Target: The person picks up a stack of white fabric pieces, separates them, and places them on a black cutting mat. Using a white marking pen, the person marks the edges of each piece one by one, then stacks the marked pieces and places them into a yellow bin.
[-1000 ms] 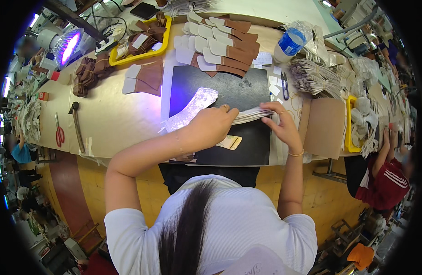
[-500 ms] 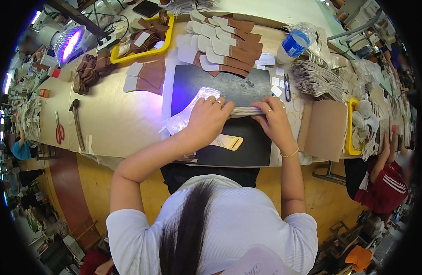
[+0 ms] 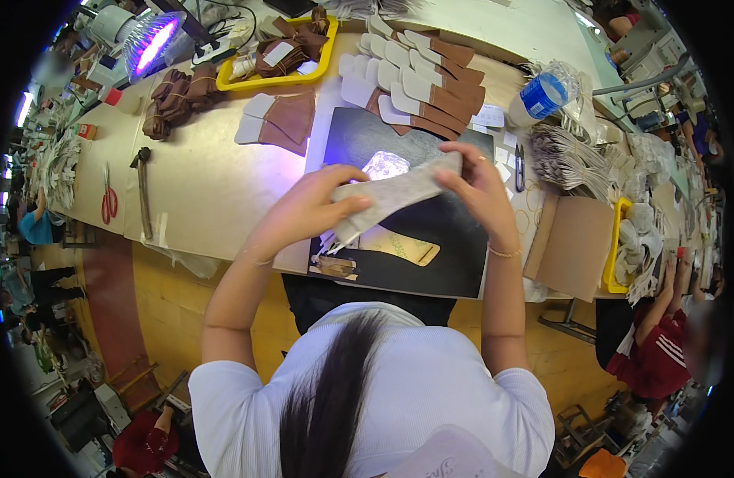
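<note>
Both hands were clamped on one grey curved stack (image 3: 403, 196), which spanned the space between them. The left hand (image 3: 309, 205) gripped the left end, thumb on the near face. The right hand (image 3: 482, 191) gripped the right end between thumb and fingers; this end sat higher in the view, so the stack was tilted. Below the grip lay a black mat (image 3: 458, 267). On the mat, just on the wearer's side of the grip, lay a pale yellow slotted piece (image 3: 407, 246). Just beyond the grip, a shiny piece (image 3: 385, 165) was partly hidden by the stack. Farther beyond, brown-and-white panels (image 3: 421, 89) lay in overlapping rows. To the right of the grip were snips (image 3: 519, 169) and, past these, a bundle of grey strips (image 3: 572, 159). A bottle with a blue label (image 3: 540, 99) was located beyond and to the right. Well to the left of the grip were a hammer (image 3: 144, 191) and red-handled scissors (image 3: 109, 203). A lit purple lamp (image 3: 154, 46) was positioned beyond and to the left.
</note>
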